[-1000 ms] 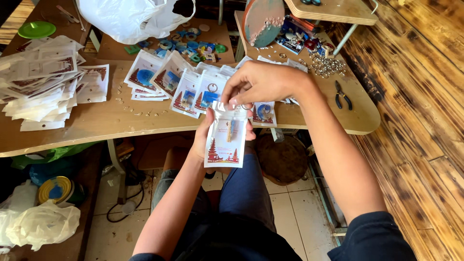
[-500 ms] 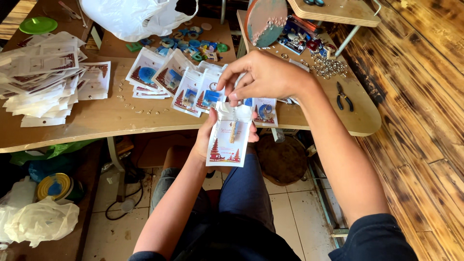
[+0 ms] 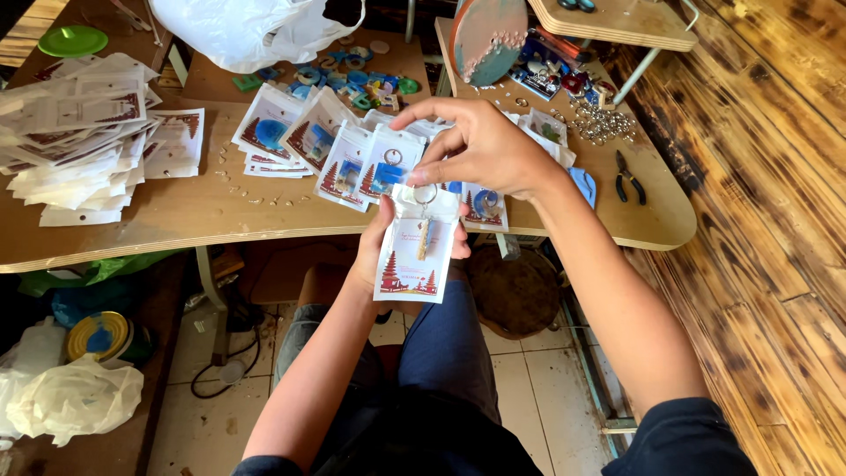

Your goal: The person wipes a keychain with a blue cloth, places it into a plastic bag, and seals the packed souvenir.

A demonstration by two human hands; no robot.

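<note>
Room lies only below the table edge [image 3: 264, 231], where your left hand [image 3: 379, 256] grips a small printed pouch [image 3: 418, 254] from behind. Your right hand [image 3: 480, 145] pinches the keychain ring [image 3: 425, 195] at its top. Packed pouches [image 3: 348, 150] crowd just beyond; pliers [image 3: 627, 176] lie well apart.

Single head view: we look steeply down, close over our hands [image 3: 441, 203], onto the wooden table [image 3: 220, 216] and floor.
</note>
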